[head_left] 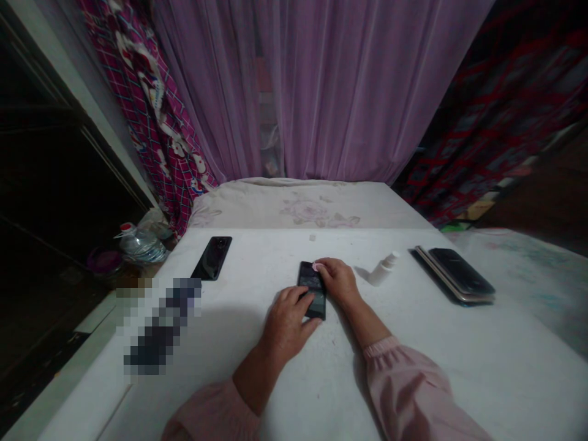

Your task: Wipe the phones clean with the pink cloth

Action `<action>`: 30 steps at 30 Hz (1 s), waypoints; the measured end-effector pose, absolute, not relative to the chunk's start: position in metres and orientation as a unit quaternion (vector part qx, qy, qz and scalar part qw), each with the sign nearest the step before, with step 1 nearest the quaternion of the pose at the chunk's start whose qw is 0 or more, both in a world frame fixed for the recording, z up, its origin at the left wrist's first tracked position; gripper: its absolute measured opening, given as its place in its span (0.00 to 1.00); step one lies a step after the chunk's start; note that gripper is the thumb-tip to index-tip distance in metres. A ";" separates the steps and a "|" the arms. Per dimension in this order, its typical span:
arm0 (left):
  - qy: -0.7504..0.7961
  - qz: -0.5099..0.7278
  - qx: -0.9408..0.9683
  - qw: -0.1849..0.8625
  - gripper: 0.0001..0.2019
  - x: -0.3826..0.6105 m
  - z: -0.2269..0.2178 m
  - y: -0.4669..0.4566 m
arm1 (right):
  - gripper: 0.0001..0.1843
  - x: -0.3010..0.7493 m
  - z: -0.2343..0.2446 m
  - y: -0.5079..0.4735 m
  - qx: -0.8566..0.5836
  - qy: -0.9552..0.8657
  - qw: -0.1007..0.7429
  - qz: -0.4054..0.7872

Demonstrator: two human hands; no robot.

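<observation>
A dark smartphone lies flat on the white tabletop between my hands, screen up. My left hand grips its lower part, fingers across the screen and thumb at the bottom edge. At the phone's upper end, my right hand pinches a small pale pink pad or cloth against the screen. The pad is mostly hidden by my fingers, so its exact kind is unclear. To the right of my right hand is a small white spray bottle; it appears tilted in this view.
Another dark phone lies at the left, above a pixelated patch. At the right rests a stack of phones. A small pale square sits farther back. Purple curtains hang behind; a large water bottle stands left of the table.
</observation>
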State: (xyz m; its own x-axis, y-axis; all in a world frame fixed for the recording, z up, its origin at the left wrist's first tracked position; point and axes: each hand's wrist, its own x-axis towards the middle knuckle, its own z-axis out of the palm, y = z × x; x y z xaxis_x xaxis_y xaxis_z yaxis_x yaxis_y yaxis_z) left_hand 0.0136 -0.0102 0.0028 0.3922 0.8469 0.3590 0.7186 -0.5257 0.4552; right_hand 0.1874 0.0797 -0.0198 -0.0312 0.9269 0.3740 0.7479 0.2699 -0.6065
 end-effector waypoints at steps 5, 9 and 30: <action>0.474 0.286 0.825 0.109 0.22 0.014 0.001 -0.009 | 0.13 0.187 -0.019 0.077 -0.602 -0.718 0.346 0.053; 0.475 0.283 0.827 0.105 0.21 0.014 0.000 -0.009 | 0.12 0.189 -0.016 0.074 -0.609 -0.721 0.327 0.054; 0.477 0.278 0.828 0.095 0.20 0.015 0.006 -0.011 | 0.07 0.189 -0.007 0.070 -0.532 -0.745 0.349 0.199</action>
State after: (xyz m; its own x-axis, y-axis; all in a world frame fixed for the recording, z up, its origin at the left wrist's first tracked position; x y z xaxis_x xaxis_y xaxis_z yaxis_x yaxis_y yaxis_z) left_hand 0.0147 -0.0111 0.0063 0.3902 0.8428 0.3706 0.7373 -0.5271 0.4225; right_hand 0.1894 0.0698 -0.0073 -0.1899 0.9323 0.3078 0.6546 0.3539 -0.6681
